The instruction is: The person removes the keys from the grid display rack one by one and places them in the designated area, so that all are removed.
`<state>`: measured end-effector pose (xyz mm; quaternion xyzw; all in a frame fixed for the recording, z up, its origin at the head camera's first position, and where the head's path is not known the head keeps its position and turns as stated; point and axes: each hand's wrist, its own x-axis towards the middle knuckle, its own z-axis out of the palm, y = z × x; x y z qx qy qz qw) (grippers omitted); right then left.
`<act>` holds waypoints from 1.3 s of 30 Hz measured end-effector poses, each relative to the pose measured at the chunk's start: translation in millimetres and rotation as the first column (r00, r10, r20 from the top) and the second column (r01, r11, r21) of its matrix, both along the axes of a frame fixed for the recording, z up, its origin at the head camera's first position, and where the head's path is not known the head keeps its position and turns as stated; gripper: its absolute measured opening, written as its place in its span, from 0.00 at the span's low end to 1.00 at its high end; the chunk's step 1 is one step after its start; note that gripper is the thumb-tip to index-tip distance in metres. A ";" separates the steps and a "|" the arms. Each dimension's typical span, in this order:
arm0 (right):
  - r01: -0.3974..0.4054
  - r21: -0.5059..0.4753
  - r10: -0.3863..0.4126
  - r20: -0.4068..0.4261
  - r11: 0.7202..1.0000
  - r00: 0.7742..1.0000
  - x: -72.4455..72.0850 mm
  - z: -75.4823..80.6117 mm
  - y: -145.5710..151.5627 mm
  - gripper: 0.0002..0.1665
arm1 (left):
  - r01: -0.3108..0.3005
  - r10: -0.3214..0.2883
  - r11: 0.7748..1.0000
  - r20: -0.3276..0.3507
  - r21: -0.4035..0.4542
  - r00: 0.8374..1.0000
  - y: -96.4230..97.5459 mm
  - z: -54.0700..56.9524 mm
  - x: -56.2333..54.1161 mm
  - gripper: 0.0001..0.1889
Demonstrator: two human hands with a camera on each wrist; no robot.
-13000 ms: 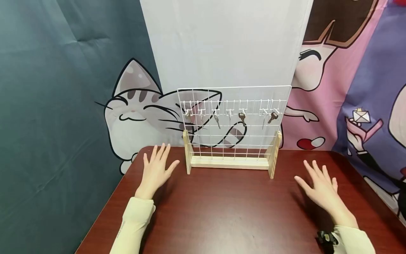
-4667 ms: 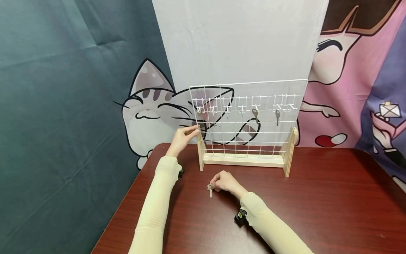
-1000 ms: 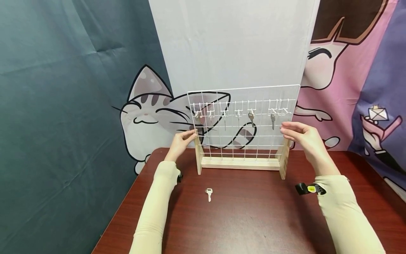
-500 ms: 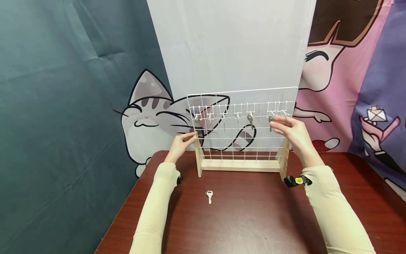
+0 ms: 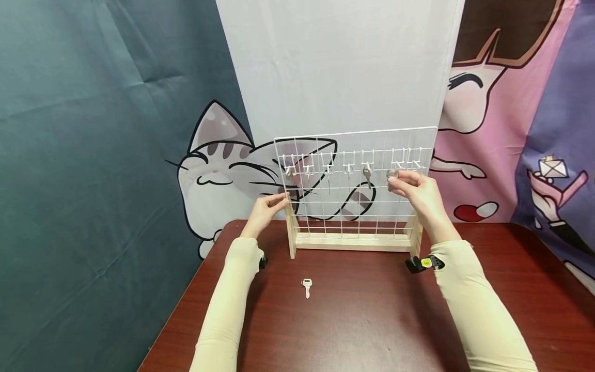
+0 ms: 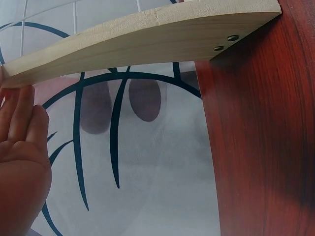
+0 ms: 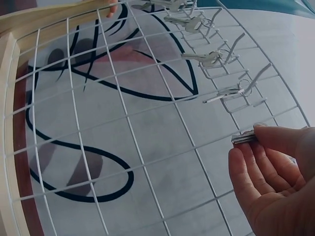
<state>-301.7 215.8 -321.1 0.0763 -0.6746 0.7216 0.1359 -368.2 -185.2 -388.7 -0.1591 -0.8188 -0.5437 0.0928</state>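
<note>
right hand (image 5: 418, 195) pinches key (image 5: 391, 174) | left hand (image 5: 264, 210) holds rack upright (image 5: 291, 232)

Saw only one end of the gripped key (image 7: 241, 138) in the right wrist view, otherwise hidden by the right hand (image 7: 270, 179), itself cropped by the right and bottom edges. Caught the left hand (image 6: 22, 152) only partly in the left wrist view, sliced by the left edge, and lost most of its fingertips past the edge of the wooden upright (image 6: 147, 42), also cropped at the top. Lost the furthest hung keys (image 7: 174, 4) partly to the right wrist view's top edge. In the head view, found the sleeves (image 5: 216, 325) and table (image 5: 353, 310) cut by the bottom edge, the teeth of the loose key (image 5: 307, 287) too small to tell, and the lettering on the yellow label (image 5: 426, 263) unreadable.
</note>
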 end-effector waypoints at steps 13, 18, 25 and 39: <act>0.004 0.060 -0.005 0.013 0.998 1.000 -2.3 -1.6 -4.5 0.28 | 0.002 -0.001 1.000 -0.016 0.013 1.000 1.2 -0.4 -2.6 0.20; 0.034 0.143 -0.037 0.015 0.989 0.999 1.2 -2.9 -1.5 0.30 | -0.001 0.001 1.000 -0.017 0.007 1.000 0.5 -0.6 -2.6 0.20; 0.107 0.184 -0.108 -0.005 0.977 0.994 12.2 -4.8 -0.3 0.30 | -0.011 0.011 1.000 -0.009 0.005 1.000 1.3 -1.6 -0.7 0.20; 0.194 0.210 -0.181 -0.080 0.958 0.980 25.3 -6.1 1.6 0.30 | -0.014 0.015 1.000 -0.014 0.007 1.000 -0.5 -5.0 -1.1 0.21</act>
